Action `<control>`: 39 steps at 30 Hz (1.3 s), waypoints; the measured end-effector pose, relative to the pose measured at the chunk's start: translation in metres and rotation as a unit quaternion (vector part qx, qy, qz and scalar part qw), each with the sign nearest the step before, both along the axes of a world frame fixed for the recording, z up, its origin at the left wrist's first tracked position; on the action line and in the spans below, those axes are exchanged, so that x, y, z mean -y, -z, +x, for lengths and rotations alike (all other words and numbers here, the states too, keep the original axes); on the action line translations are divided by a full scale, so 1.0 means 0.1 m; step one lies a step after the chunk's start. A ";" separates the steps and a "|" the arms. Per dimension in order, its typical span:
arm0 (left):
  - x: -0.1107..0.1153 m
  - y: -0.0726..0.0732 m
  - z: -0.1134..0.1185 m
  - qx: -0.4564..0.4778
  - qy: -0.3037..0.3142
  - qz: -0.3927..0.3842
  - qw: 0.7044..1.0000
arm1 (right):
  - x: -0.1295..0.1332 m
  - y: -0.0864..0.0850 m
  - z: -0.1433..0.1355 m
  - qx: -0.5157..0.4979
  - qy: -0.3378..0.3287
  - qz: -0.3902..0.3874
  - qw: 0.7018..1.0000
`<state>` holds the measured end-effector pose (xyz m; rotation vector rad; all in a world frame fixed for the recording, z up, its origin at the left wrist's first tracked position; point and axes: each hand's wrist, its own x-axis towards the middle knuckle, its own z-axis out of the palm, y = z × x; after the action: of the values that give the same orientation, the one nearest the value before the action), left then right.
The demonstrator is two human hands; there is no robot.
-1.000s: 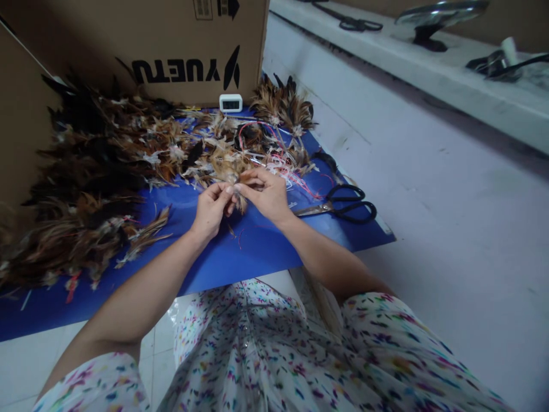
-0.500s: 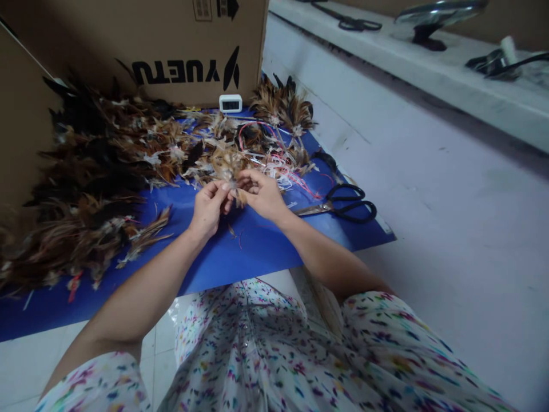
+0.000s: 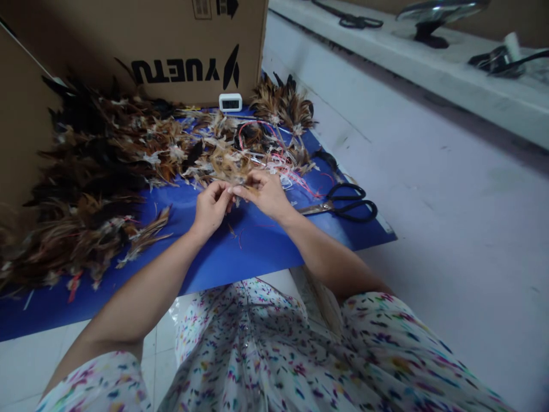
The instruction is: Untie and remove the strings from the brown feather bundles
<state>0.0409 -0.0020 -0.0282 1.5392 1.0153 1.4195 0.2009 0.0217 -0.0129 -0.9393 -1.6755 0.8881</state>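
Observation:
Close together over the blue sheet [image 3: 214, 257], my left hand [image 3: 212, 207] and my right hand [image 3: 266, 194] meet at thumb and fingertips. Both are closed in a pinch on a small tuft of brown feathers [image 3: 252, 189], which the fingers mostly cover. Just beyond them lies a loose pile of tan and brown feathers [image 3: 227, 163]. Pink and white strings [image 3: 285, 169] are tangled behind my right hand. Black-handled scissors [image 3: 343, 205] rest to the right of my right wrist, blades toward it.
Dark and brown feather bunches [image 3: 86, 171] cover the left side. A cardboard box [image 3: 171, 34] stands behind, with a small white digital clock [image 3: 230, 103] before it. Another feather bunch [image 3: 285, 106] is at the back right. A pale ledge [image 3: 407, 63] holds several items.
The tuft between my hands has turned and dropped lower, and less of it shows. My thumbs have come closer together.

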 end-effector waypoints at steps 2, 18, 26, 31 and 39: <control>0.01 -0.01 -0.02 -0.060 -0.024 0.033 0.997 | 0.01 0.00 0.01 0.008 0.009 -0.001 1.000; 0.04 -0.06 -0.03 -0.108 0.008 0.048 0.993 | 0.06 -0.09 0.04 -0.080 -0.072 -0.071 0.992; 0.02 -0.10 -0.03 0.008 0.107 -0.098 0.989 | 0.03 -0.09 0.11 -0.048 -0.083 -0.034 0.995; 0.03 -0.13 -0.03 0.051 0.151 -0.160 0.974 | 0.02 -0.12 0.14 -0.018 -0.074 0.012 0.997; 0.03 -0.16 -0.04 0.085 0.163 -0.186 0.965 | 0.05 -0.16 0.12 0.006 -0.066 -0.009 0.998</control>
<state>0.0369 -0.0052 -0.0121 1.2184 0.8226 1.0412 0.2134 0.0168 0.0029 -0.8559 -1.7583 0.9884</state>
